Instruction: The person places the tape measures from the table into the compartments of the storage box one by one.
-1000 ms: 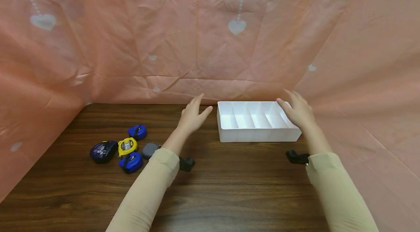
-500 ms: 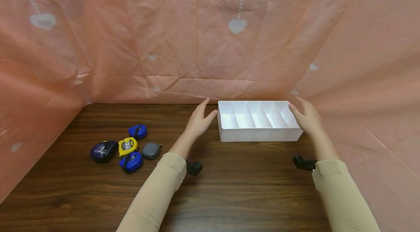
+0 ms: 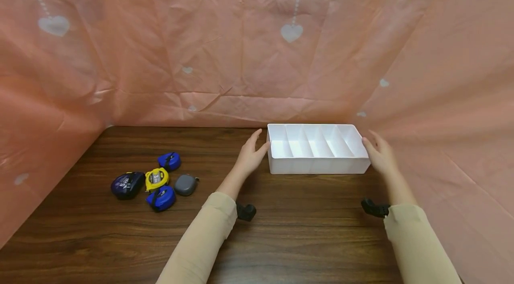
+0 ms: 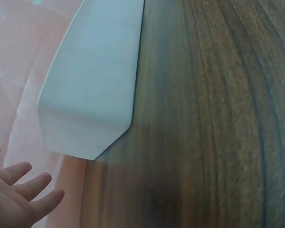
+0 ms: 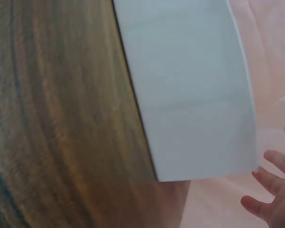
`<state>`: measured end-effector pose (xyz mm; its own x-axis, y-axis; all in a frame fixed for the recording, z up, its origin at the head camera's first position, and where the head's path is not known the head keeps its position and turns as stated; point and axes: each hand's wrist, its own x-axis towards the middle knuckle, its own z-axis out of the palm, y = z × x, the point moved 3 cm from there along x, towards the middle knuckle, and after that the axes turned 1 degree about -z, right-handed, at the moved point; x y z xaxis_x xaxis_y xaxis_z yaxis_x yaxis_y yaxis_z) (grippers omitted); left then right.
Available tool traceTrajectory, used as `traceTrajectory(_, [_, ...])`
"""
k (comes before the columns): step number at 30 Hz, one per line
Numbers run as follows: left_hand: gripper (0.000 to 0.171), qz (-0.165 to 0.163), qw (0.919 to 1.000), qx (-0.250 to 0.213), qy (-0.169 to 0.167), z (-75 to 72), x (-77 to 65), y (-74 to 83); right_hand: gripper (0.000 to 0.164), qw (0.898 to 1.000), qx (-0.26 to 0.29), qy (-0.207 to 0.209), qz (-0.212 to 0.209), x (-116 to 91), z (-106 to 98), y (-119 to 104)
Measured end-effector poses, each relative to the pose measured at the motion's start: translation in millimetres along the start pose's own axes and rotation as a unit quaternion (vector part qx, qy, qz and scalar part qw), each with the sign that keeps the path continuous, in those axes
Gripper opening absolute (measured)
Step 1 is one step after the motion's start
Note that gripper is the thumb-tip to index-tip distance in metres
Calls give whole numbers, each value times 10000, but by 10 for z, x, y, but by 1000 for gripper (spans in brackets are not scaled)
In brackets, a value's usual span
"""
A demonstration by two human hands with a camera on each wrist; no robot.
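Note:
A white organizer box (image 3: 319,166) with several side-by-side compartments stands on the wooden table. My left hand (image 3: 250,157) is at its left end, fingers spread, the thumb close to the rim. In the left wrist view, the visible fingers (image 4: 31,183) are extended and apart from the box's end wall. My right hand (image 3: 380,157) is at the right end with the thumb near that rim. The right wrist view shows its fingers (image 5: 273,180) spread beside the box's corner; whether either hand touches it, I cannot tell.
Several tape measures lie in a group at the left: two blue (image 3: 161,198) (image 3: 169,161), one yellow (image 3: 156,179), one dark (image 3: 127,185) and one grey (image 3: 185,185). A pink cloth with white hearts (image 3: 241,52) hangs behind and along the sides.
Both hands have moved to the right and lower, the left closing in on the box's left end. The right hand has gone from over the box's right end to beside it. The box stays put.

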<state>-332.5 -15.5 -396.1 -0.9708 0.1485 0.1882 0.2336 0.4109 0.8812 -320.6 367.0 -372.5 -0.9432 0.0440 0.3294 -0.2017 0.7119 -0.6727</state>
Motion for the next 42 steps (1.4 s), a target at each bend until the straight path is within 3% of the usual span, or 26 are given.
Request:
traceTrajectory(13, [56, -139, 9975, -687, 101, 210, 41, -218, 57, 9972, 577, 60, 476, -86, 70, 278])
traceTrajectory(22, [56, -185, 9942, -1059, 71, 349, 28, -226, 55, 9922, 981, 26, 772, -151, 135, 423])
traceTrajectory(31, [53, -94, 9944, -1056, 25, 450, 50, -261, 51, 9763, 1951, -20, 932, -201, 184, 513])
traceTrajectory(36, [50, -222, 9935, -1118, 65, 463, 48, -279, 48, 9674, 2336, -1, 974, -212, 190, 525])
traceTrajectory(42, [50, -475, 9875, -1501, 43, 468, 65, -327, 48, 9507, 2865, -322, 1146, -197, 206, 548])
